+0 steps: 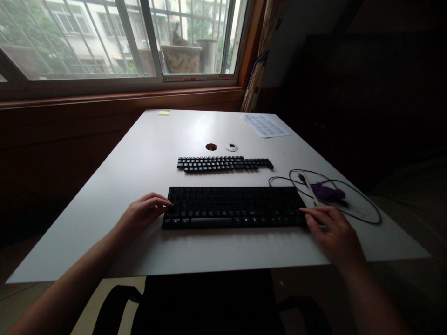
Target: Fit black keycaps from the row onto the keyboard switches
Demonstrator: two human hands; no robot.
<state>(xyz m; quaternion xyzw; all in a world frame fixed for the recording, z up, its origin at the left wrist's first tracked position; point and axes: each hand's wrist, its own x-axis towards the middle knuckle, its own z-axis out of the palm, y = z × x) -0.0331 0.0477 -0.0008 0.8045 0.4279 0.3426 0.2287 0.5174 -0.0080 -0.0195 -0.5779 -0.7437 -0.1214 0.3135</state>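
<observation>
The left hand (pixel 143 211) pinches a small dark key (pixel 172 204) at the left end of the near keyboard (pixel 233 207), the right hand (pixel 333 230) touches its right end, grip unclear, keycaps (pixel 216 164) lie beyond, and a far planter (pixel 181 59) holds a plant (pixel 179 38).

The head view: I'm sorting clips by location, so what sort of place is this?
Probably a room in a home or small office: a white table stands near a window with bars outside, a curtain beside it, and a keyboard lies on the table.
</observation>
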